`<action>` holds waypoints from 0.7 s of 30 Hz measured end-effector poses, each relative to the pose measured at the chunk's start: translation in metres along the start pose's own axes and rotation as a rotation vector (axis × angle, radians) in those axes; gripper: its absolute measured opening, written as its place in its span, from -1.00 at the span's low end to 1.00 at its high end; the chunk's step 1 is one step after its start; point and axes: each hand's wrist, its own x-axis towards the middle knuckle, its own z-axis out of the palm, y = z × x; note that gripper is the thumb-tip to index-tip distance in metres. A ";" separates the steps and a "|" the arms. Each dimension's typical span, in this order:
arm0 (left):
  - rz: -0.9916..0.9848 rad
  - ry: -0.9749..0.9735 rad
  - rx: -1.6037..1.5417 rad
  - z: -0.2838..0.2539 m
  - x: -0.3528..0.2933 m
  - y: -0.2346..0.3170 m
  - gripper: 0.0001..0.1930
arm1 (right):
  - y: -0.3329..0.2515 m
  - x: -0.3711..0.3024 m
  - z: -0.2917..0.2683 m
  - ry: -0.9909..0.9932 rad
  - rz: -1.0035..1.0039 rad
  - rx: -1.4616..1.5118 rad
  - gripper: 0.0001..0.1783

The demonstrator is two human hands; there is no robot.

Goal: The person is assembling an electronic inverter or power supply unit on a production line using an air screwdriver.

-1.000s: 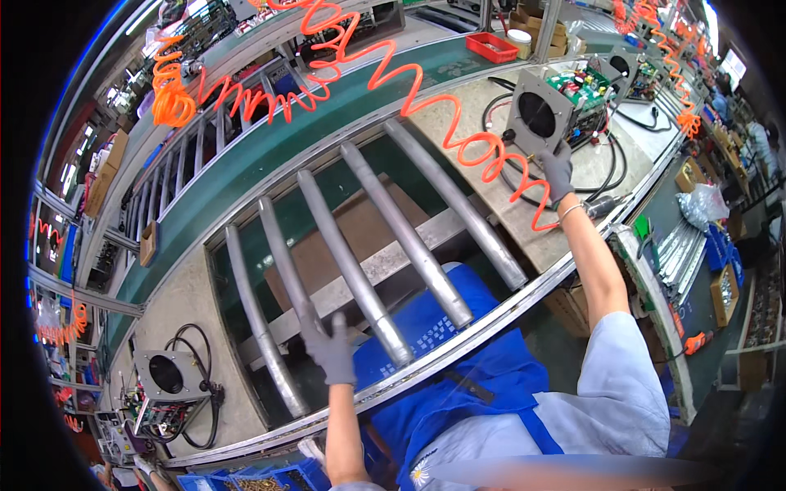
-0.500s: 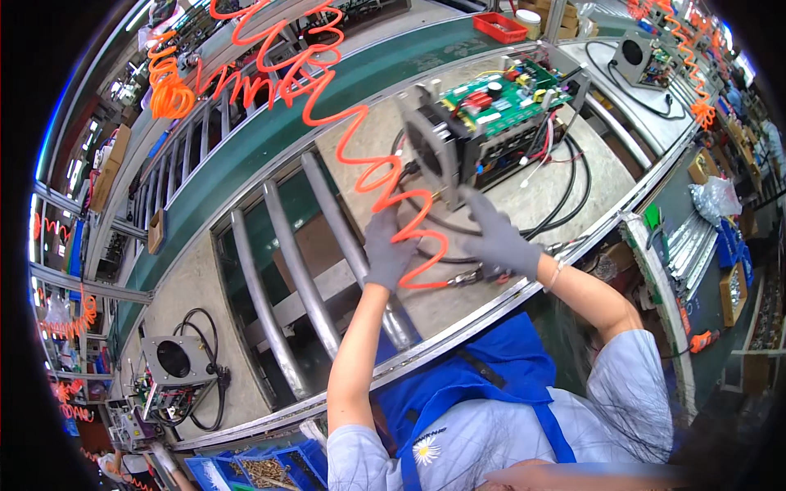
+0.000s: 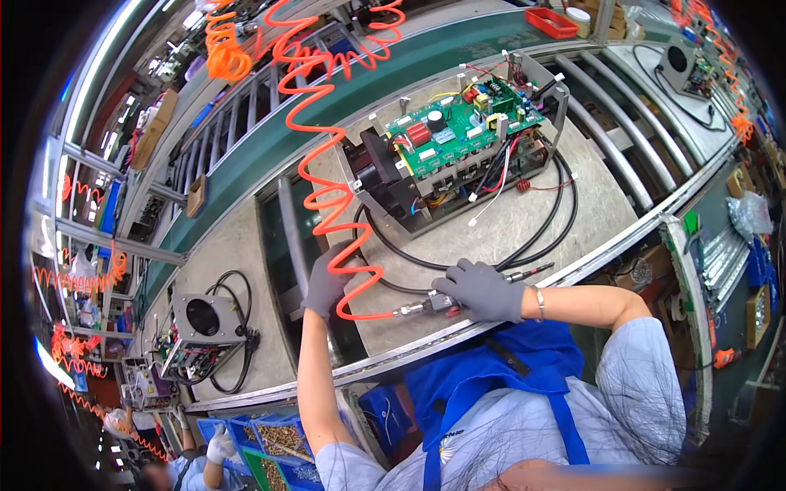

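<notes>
My gloved left hand (image 3: 327, 281) is by the left edge of the grey work board (image 3: 602, 214), beside the coiled orange air hose (image 3: 315, 198). Its fingers point away from me, loosely extended and partly hidden by the hose; no object shows in them. Near the board's front edge, my gloved right hand (image 3: 485, 292) is closed over an air screwdriver (image 3: 444, 302), whose bit points right. Farther back lies an electronic unit (image 3: 458, 135) with a green circuit board on top and a black fan at its left end. Loose wires hang from its front.
A black cable (image 3: 565, 190) loops around the unit's front and right. Metal rollers (image 3: 610, 155) flank the board. Another fan unit (image 3: 206, 317) stands at left, a third (image 3: 679, 69) at far right. Screw bins (image 3: 278, 438) and a co-worker's gloved hand (image 3: 220, 446) are lower left.
The electronic unit has turned, so its circuit board and front side show more. Both hands have drawn back from it: the left to the board's edge, the right onto the air screwdriver.
</notes>
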 end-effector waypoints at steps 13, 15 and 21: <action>-0.426 0.694 -0.007 0.127 0.067 -0.011 -0.60 | -0.032 -0.091 -0.185 1.246 0.235 0.877 -0.34; -0.346 0.809 -0.152 0.126 0.066 -0.007 -0.76 | -0.011 -0.103 -0.199 1.316 0.342 0.865 -0.39; -0.366 0.752 -0.208 0.133 0.013 0.012 -0.69 | 0.105 -0.114 -0.161 1.186 0.638 0.502 -0.57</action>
